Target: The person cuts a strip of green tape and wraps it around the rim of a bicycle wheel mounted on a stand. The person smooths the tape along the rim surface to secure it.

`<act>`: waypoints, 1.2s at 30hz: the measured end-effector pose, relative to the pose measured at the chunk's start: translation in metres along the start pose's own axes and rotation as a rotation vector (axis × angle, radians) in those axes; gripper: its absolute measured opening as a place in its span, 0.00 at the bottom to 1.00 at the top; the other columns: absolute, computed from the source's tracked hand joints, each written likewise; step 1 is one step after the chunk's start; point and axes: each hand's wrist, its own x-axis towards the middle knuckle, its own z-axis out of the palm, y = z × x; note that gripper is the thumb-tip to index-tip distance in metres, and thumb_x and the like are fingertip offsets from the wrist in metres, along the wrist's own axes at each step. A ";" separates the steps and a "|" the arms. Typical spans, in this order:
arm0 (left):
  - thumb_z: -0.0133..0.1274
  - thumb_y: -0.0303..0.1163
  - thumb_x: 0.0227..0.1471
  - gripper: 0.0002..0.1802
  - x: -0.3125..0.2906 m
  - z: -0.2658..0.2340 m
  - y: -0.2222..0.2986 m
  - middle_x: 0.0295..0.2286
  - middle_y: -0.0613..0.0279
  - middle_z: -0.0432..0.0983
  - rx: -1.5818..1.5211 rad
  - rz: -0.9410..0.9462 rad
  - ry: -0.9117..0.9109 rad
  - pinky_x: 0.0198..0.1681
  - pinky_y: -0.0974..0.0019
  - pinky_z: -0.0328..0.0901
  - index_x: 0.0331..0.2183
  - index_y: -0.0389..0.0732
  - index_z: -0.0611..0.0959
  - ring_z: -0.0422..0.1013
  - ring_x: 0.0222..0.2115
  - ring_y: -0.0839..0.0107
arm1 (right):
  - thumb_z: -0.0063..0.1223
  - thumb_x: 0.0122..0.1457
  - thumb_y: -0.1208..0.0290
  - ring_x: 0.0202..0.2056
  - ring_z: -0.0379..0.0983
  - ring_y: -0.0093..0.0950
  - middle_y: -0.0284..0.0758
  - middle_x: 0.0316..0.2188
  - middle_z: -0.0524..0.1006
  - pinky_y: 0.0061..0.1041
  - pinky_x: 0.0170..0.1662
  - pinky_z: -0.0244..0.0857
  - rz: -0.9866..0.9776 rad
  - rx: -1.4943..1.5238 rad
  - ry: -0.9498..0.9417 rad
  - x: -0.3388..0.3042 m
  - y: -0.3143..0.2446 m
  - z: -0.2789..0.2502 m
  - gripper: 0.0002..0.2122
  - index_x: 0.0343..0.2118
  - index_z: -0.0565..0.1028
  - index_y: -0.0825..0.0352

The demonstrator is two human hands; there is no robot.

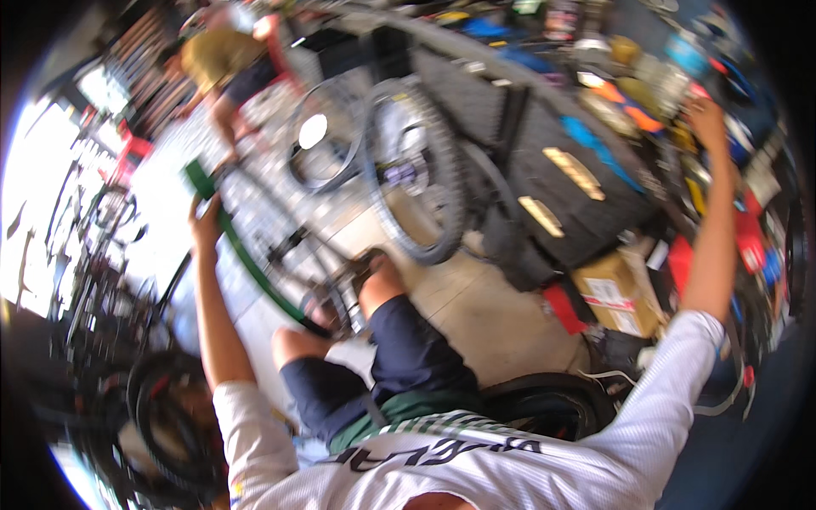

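Observation:
My left hand is raised at the left, its fingers closed at the upper end of a long green curved bar. A green block tops this bar, which runs down toward my feet beside a bicycle wheel. My right arm stretches far out to the right. At its end my right hand reaches in among cluttered tools and bottles, close to a small red thing. Motion blur smears its fingers, so whether it grips anything does not show.
A knobbly-tyred bicycle wheel stands ahead, beside a dark workbench side. A cardboard box sits at the bench's foot. At the upper left another person bends down. Bicycles crowd the left, and a black tyre lies near my hip.

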 end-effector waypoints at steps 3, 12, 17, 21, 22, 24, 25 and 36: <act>0.66 0.35 0.57 0.21 -0.034 0.017 0.048 0.28 0.60 0.80 -0.122 -0.112 -0.017 0.25 0.66 0.74 0.48 0.39 0.80 0.80 0.24 0.65 | 0.57 0.67 0.57 0.36 0.79 0.27 0.37 0.33 0.83 0.27 0.43 0.70 -0.122 -0.163 0.007 0.032 0.037 0.014 0.17 0.43 0.81 0.69; 0.66 0.37 0.57 0.18 -0.042 -0.006 0.070 0.25 0.62 0.78 -0.079 -0.110 0.017 0.23 0.68 0.72 0.45 0.40 0.80 0.80 0.23 0.66 | 0.54 0.66 0.62 0.38 0.78 0.31 0.39 0.37 0.82 0.31 0.46 0.69 0.027 -0.109 -0.115 0.067 0.043 0.056 0.14 0.44 0.79 0.68; 0.67 0.38 0.56 0.18 -0.035 -0.002 0.068 0.23 0.62 0.78 -0.098 -0.116 0.014 0.22 0.69 0.72 0.43 0.40 0.81 0.80 0.22 0.66 | 0.54 0.66 0.62 0.38 0.78 0.32 0.40 0.37 0.82 0.31 0.47 0.69 -0.075 -0.172 -0.071 0.072 0.056 0.041 0.14 0.45 0.79 0.68; 0.68 0.38 0.55 0.20 -0.034 -0.002 0.068 0.25 0.60 0.78 -0.124 -0.100 0.009 0.23 0.67 0.74 0.45 0.38 0.81 0.81 0.22 0.65 | 0.54 0.67 0.60 0.38 0.78 0.32 0.40 0.36 0.82 0.31 0.46 0.69 -0.202 -0.186 0.054 0.081 0.094 0.029 0.14 0.44 0.79 0.67; 0.68 0.38 0.54 0.21 -0.039 -0.009 0.073 0.26 0.60 0.78 -0.148 -0.109 0.030 0.24 0.67 0.75 0.44 0.38 0.81 0.80 0.23 0.65 | 0.54 0.67 0.60 0.38 0.78 0.32 0.40 0.36 0.82 0.31 0.46 0.69 -0.236 -0.198 0.097 0.090 0.096 0.032 0.14 0.43 0.79 0.67; 0.68 0.39 0.54 0.21 -0.037 -0.005 0.057 0.26 0.60 0.78 -0.152 -0.135 0.018 0.25 0.66 0.76 0.44 0.38 0.81 0.81 0.23 0.65 | 0.54 0.67 0.60 0.37 0.78 0.31 0.39 0.36 0.82 0.31 0.45 0.69 -0.217 -0.155 0.054 0.097 0.109 0.041 0.14 0.43 0.79 0.67; 0.68 0.39 0.54 0.20 -0.037 -0.008 0.054 0.26 0.61 0.78 -0.159 -0.129 0.014 0.25 0.66 0.76 0.44 0.38 0.80 0.81 0.23 0.65 | 0.54 0.67 0.59 0.37 0.78 0.31 0.39 0.36 0.82 0.31 0.45 0.69 -0.210 -0.125 0.045 0.101 0.109 0.042 0.14 0.43 0.79 0.67; 0.68 0.37 0.54 0.23 -0.032 -0.005 0.065 0.32 0.58 0.81 -0.108 -0.143 0.018 0.25 0.66 0.77 0.47 0.38 0.80 0.81 0.24 0.64 | 0.53 0.68 0.59 0.41 0.78 0.30 0.37 0.37 0.82 0.29 0.47 0.69 -0.157 -0.280 0.037 0.094 0.079 0.034 0.15 0.47 0.79 0.67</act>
